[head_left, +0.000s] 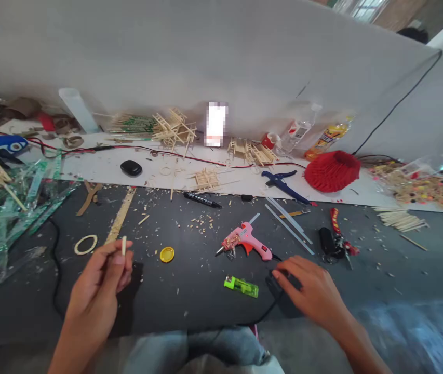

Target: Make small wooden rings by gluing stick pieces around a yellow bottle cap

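Note:
A short pale wooden stick (124,245) stands upright between the thumb and fingers of my left hand (100,285). My right hand (309,288) hovers over the dark table just right of the pink glue gun (246,241), near its black cable; its fingers are bent and apart, with nothing seen between them. The glue gun lies on its side, nozzle to the left. Below it is a green lighter (241,286). A yellow cap (167,254) and a wooden ring (85,244) lie nearer my left hand.
Small stick constructions (206,179) sit along the white strip (149,179) at the back. Blue cutters (285,185), a black marker (202,200), clear glue sticks (289,228) and keys (338,244) lie beyond my hands. Plastic wrapping (7,228) covers the left side.

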A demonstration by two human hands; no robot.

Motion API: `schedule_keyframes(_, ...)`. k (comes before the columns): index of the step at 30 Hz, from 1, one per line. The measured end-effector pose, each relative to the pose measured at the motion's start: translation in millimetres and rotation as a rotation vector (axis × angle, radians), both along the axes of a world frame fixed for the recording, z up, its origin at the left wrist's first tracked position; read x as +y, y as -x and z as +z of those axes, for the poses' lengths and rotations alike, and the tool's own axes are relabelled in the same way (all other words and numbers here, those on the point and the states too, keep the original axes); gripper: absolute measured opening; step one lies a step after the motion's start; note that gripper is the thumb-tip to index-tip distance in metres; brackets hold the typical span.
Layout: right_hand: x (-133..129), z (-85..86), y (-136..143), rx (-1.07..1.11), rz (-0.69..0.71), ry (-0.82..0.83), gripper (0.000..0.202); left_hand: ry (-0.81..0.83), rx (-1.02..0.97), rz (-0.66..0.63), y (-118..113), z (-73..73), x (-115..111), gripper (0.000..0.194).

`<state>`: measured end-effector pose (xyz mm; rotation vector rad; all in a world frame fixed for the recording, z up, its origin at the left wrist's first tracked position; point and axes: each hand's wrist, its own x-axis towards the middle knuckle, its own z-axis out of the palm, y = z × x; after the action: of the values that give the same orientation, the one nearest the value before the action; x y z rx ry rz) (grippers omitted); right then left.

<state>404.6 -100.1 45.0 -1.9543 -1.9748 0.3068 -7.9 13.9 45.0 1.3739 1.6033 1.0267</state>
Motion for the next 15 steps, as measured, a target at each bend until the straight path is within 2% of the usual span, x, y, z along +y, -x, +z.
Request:
schedule_keyframes(3, 26.9, 3.6, -38.7, -0.023, -0.115, -0.026, 0.029, 0.084, -0.254, 0.011, -9.0, -12.3, -16.7, 0.057)
schedule_keyframes(5, 66.4, 12.7, -72.7, -0.028, -0.192, -0.044, 0.024, 0.127, -0.387, 0.016, -12.9, -17.7, -23.7, 0.061)
schedule_keyframes(7, 115.7, 25.3, -102.1, -0.020, -0.199, -0.031, 0.025, 0.156, -0.492, 0.025, -16.4, -17.9, -30.8, 0.058)
schedule_keyframes(9, 163.8, 38.2, -121.9, -0.031, -0.213, -0.024, 0.033, 0.183, -0.565, 0.029, -19.7, -11.9, -39.6, 0.054)
schedule_keyframes(11, 201.0, 48.5, -132.5, -0.051, -0.226, -0.006, 0.035, 0.209, -0.616, 0.029, -23.2, -0.8, -50.3, 0.050)
schedule_keyframes(13, 224.0, 54.3, -137.1, -0.059, -0.241, 0.012, 0.034, 0.224, -0.659, 0.027, -27.7, 13.1, -61.7, 0.044)
schedule_keyframes(15, 235.3, 55.8, -139.2, -0.058, -0.265, 0.008, 0.036, 0.234, -0.703, 0.020, -33.6, 26.9, -72.0, 0.039)
